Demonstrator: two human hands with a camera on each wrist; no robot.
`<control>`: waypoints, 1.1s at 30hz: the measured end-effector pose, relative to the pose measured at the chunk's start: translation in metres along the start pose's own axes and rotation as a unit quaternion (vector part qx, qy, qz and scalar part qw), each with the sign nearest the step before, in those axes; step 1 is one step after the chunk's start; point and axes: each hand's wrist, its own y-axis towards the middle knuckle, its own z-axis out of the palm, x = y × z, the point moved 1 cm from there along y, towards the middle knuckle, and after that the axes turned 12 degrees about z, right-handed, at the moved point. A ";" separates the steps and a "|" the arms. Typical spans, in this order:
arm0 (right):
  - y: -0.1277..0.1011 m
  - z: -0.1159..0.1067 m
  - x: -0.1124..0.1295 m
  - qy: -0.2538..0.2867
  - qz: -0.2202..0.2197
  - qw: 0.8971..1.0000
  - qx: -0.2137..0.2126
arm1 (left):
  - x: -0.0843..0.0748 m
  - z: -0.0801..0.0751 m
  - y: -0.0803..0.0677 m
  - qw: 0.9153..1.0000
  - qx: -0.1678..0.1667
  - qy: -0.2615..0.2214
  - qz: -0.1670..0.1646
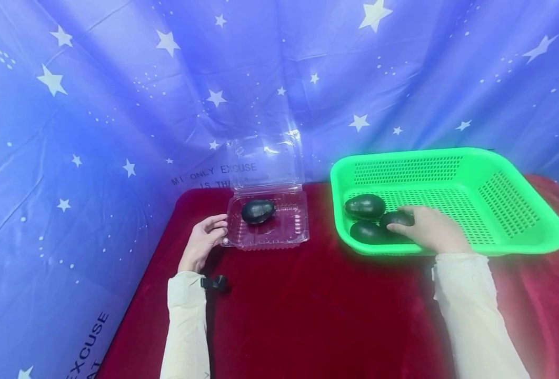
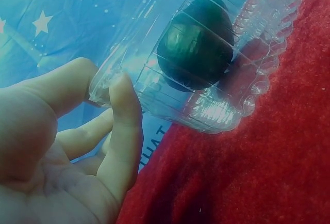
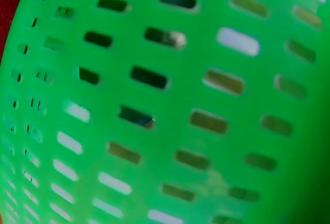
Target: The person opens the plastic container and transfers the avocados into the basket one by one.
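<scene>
My left hand (image 1: 202, 241) pinches the near left corner of a clear plastic clamshell box (image 1: 286, 231), thumb and forefinger at its rim in the left wrist view. The box's lid (image 1: 265, 163) stands up at the back. One dark avocado (image 1: 258, 211) lies in the box, seen through its side wall in the left wrist view. Over the near rim of a green basket (image 1: 473, 202) reaches my right hand (image 1: 431, 226), its fingers and thumb around an avocado (image 1: 395, 218). Beside that one lie two more avocados, one behind (image 1: 365, 206) and one in front (image 1: 367, 231).
The right wrist view is filled by the basket's slotted wall (image 3: 180, 97), which hides the right hand there. A red cloth (image 1: 317, 316) covers the table. A blue star-printed curtain (image 1: 260, 63) hangs close behind and along the left side.
</scene>
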 end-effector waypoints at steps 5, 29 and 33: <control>-0.001 -0.004 0.002 -0.008 -0.004 1.000 -0.003 | 0.000 0.000 0.000 1.000 0.000 0.000 0.000; -0.006 -0.006 0.055 0.035 -0.064 0.993 -0.093 | 0.001 0.000 0.001 1.000 -0.001 -0.009 0.002; -0.006 -0.004 0.070 0.056 -0.085 0.988 -0.112 | 0.001 -0.001 0.001 1.000 -0.001 -0.006 0.002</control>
